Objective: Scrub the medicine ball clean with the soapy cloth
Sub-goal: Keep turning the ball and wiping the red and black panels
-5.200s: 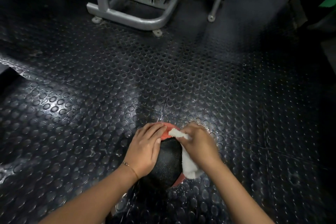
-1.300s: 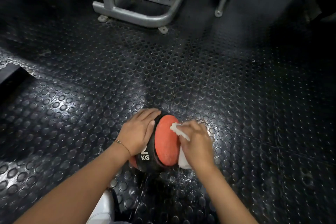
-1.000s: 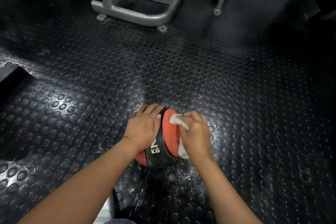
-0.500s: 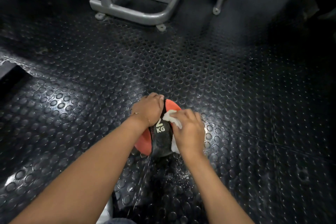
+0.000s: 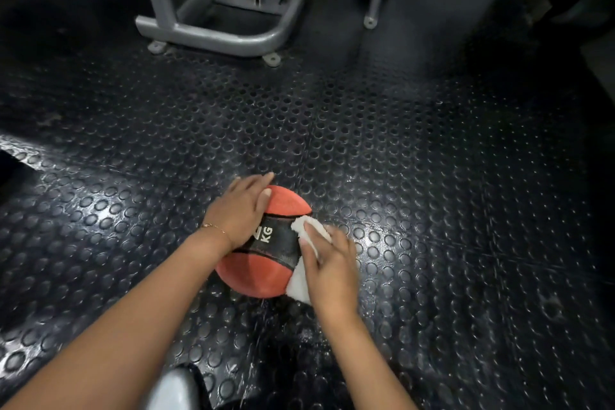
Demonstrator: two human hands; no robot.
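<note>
A ball (image 5: 259,273) rests on the gym floor (image 5: 432,210), the left hand (image 5: 241,210) flat on top, fingers straight, the right hand (image 5: 332,270) pressing the cloth (image 5: 297,288) to its side with extended fingers. Firm overlapping strokes, ball braced, should clean best.

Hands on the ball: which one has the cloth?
The right hand; it presses the white cloth against the medicine ball. The left hand rests bare on top.

Black studded rubber floor (image 5: 432,176), shiny in places.
The medicine ball (image 5: 263,273) rests on it. Well behind the ball, a grey machine frame (image 5: 213,35) stands on small round feet. Beside the ball the floor looks wet.
</note>
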